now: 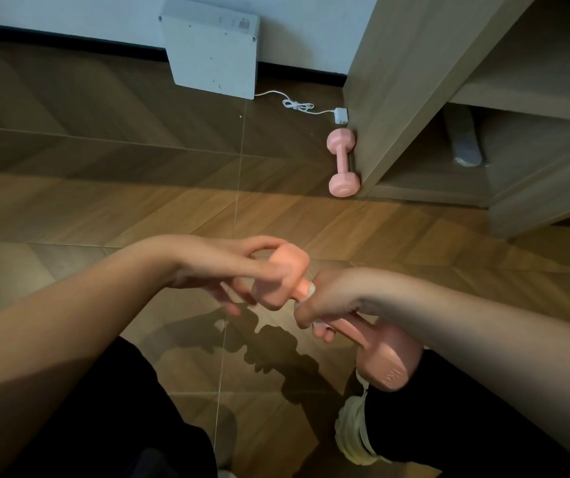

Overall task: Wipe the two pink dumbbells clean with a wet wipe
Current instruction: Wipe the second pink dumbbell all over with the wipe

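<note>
Head view looked down on a wooden floor (104, 188), above which the person kept one pink dumbbell, the held dumbbell (385, 360), tilted, its near head low by the right knee. The left hand (235, 267) gripped the far head with curled fingers, though blur hid the exact hold. The right hand (332, 294) was closed round the handle, and the wet wipe (311, 289) showed only as white scraps at either side of the fist.

The step looked to be wiping the handle. It would go best with the left hand steadying or turning the head while the right slid the wipe along the whole bar. Both heads, end faces included, would then need a pass with a fresh fold.

The second dumbbell (342, 162) lay on the floor, touching the side panel of a wooden cabinet (414, 81), apparently not yet taken up.

The cabinet's open compartments showed little. The lower one held a grey piece (464, 139) that could not be identified.
</note>
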